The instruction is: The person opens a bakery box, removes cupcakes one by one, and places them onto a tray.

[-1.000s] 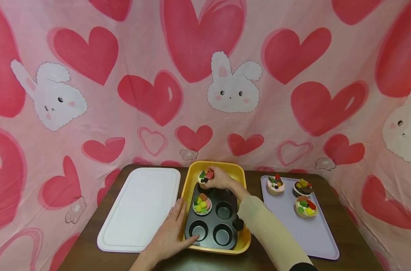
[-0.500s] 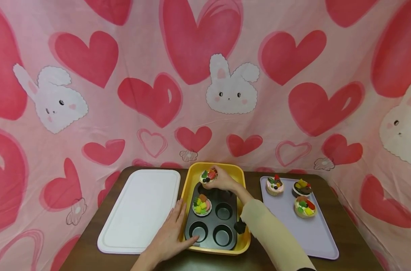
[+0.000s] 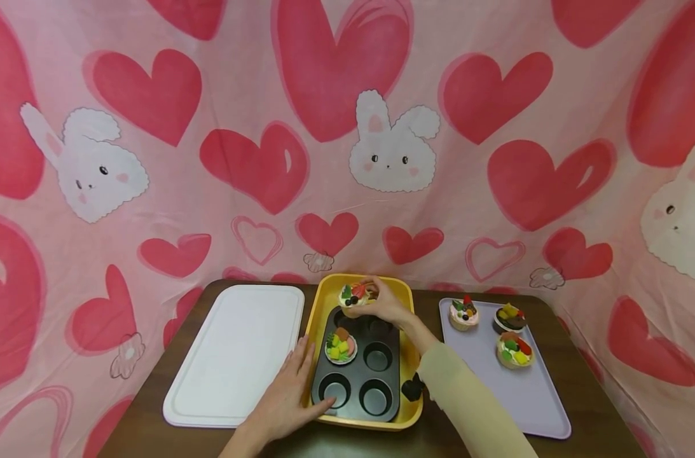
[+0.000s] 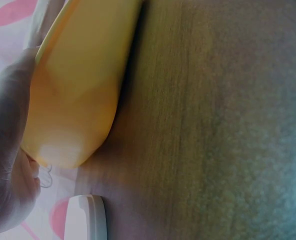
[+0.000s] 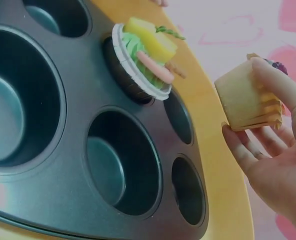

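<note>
My right hand [image 3: 388,306] holds a toy fruit tart [image 3: 354,295] between thumb and fingers, over the far-left part of a dark muffin tin [image 3: 357,380]. In the right wrist view the tart's tan side [image 5: 240,97] shows, lifted clear of the cups, with my fingers [image 5: 240,152] under and around it. A toy cupcake [image 3: 340,346] with yellow and green topping sits in the middle-left cup. The tin lies in a yellow tray [image 3: 404,289]. My left hand [image 3: 287,388] rests straight-fingered on the tray's left rim, thumb reaching over the near-left corner.
A white board [image 3: 238,356] lies to the left on the brown table [image 3: 587,407]. On the right, a lilac tray [image 3: 530,407] carries several toy cakes, among them a tart [image 3: 514,350] and a dark cupcake [image 3: 509,317]. A heart-patterned cloth [image 3: 250,159] hangs behind.
My right hand has raised the fruit tart a little up and to the right, out over the far-left cup. My left hand has stayed in place.
</note>
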### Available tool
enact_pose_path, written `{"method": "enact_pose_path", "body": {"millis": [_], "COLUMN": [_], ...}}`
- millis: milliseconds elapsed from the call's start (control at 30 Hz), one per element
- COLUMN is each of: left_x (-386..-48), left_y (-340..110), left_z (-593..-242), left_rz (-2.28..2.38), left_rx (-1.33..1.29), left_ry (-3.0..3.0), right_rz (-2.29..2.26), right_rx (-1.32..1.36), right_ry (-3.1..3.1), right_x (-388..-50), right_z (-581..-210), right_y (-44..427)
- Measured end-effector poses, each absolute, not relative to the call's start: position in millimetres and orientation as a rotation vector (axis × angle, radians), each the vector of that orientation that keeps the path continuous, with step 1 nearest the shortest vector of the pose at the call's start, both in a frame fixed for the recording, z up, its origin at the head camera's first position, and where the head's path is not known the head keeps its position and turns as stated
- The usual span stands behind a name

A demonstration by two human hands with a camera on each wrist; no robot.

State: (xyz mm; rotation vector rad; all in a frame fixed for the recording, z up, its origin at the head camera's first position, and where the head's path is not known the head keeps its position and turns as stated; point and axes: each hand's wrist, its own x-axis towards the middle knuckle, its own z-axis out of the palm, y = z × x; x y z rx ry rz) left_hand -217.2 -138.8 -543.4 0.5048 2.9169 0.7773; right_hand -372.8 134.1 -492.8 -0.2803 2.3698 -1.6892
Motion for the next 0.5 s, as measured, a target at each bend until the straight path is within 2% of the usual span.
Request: {"method": "enact_pose_path", "body": {"millis": [500], "left_x": [-217], "left_y": [-138], "left_z": [-543], "left_rz": [0.764], "left_rx": [0.500], "left_ry": [2.919], "right_rz": [-1.909], "right_rx": [-0.318], "right_ry": [2.167], "right_x": [-355], "right_z": [-480], "right_y": [164]}}
